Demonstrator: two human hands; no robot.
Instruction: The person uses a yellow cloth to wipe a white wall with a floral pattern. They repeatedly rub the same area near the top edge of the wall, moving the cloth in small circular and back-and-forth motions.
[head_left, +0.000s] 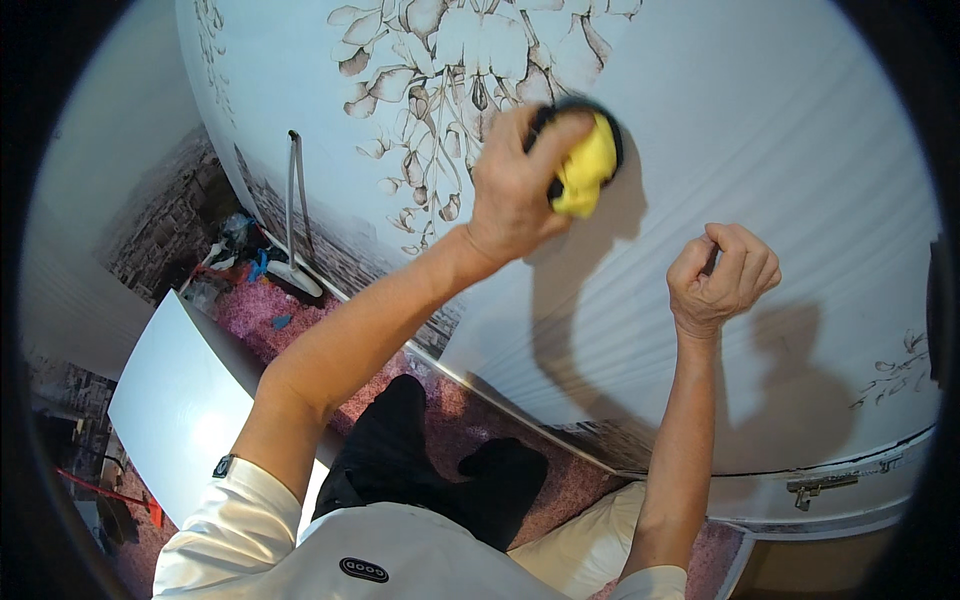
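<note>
My left hand (514, 184) grips a rounded yellow and black object (589, 169) close to the mural-covered wall (712, 120). Motion blur hides its details, so its exact kind is unclear. Brown-outlined hanging flowers are printed on the wall to the left of it. Farther right, my right hand (724, 277) is held up before the pale part of the wall with its fingers curled in. Nothing shows inside that fist. Both arms cast shadows on the wall.
A long-handled broom (292, 210) leans at the wall beside a heap of plastic litter (232, 247). Left of me stands a glossy white cabinet or table (180, 405). Pink carpet (367, 390) lies underfoot, with a cream cushion or bag (592, 532) near the wall's base. A metal latch (821, 487) sits lower right.
</note>
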